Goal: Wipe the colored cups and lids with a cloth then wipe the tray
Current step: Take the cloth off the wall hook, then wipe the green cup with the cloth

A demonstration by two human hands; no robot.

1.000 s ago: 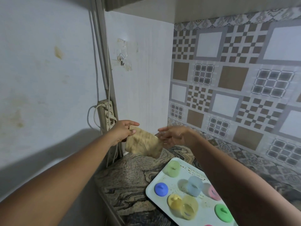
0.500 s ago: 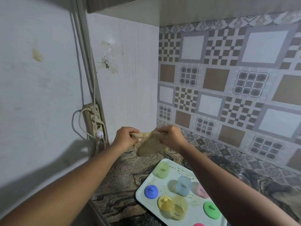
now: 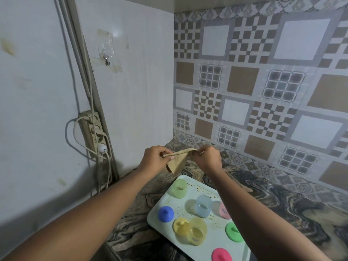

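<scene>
Zero wiping done so far, as far as I can tell. Both hands are up in the air past the far end of the tray. The left hand (image 3: pixel 153 160) and the right hand (image 3: pixel 206 160) are each pinching the top edge of the tan cloth (image 3: pixel 178 162) between thumb and fingers, so it hangs down between them in a folded sort of triangle and touches nothing below. Looks to me like the cloth is getting folded or straightened out before the real job starts. Everything that needs cleaning sits on the pale tray (image 3: pixel 170 201) on the marbled desk (image 3: pixel 131 232). There's a green cup (image 3: pixel 179 188) at the far corner, a blue cup (image 3: pixel 203 205) around the middle, and a yellow cup (image 3: pixel 196 233) nearer the camera with a yellow lid (image 3: pixel 179 226) touching it on the left. Then there's a blue lid (image 3: pixel 165 213) by the left rim, a green lid (image 3: pixel 233 232) on the right, a pink lid (image 3: pixel 224 210) half hidden behind the right forearm, and another pink lid (image 3: pixel 221 255) cut off at the bottom edge. The tray shows brown specks and smears around the blue cup, so I'd say the cloth hasn't been over it. What's left is basically the whole list: each cup, each lid, then clear the tray and wipe that too. Can't tell if the cups themselves are dirty, they're too see-through and small here.
</scene>
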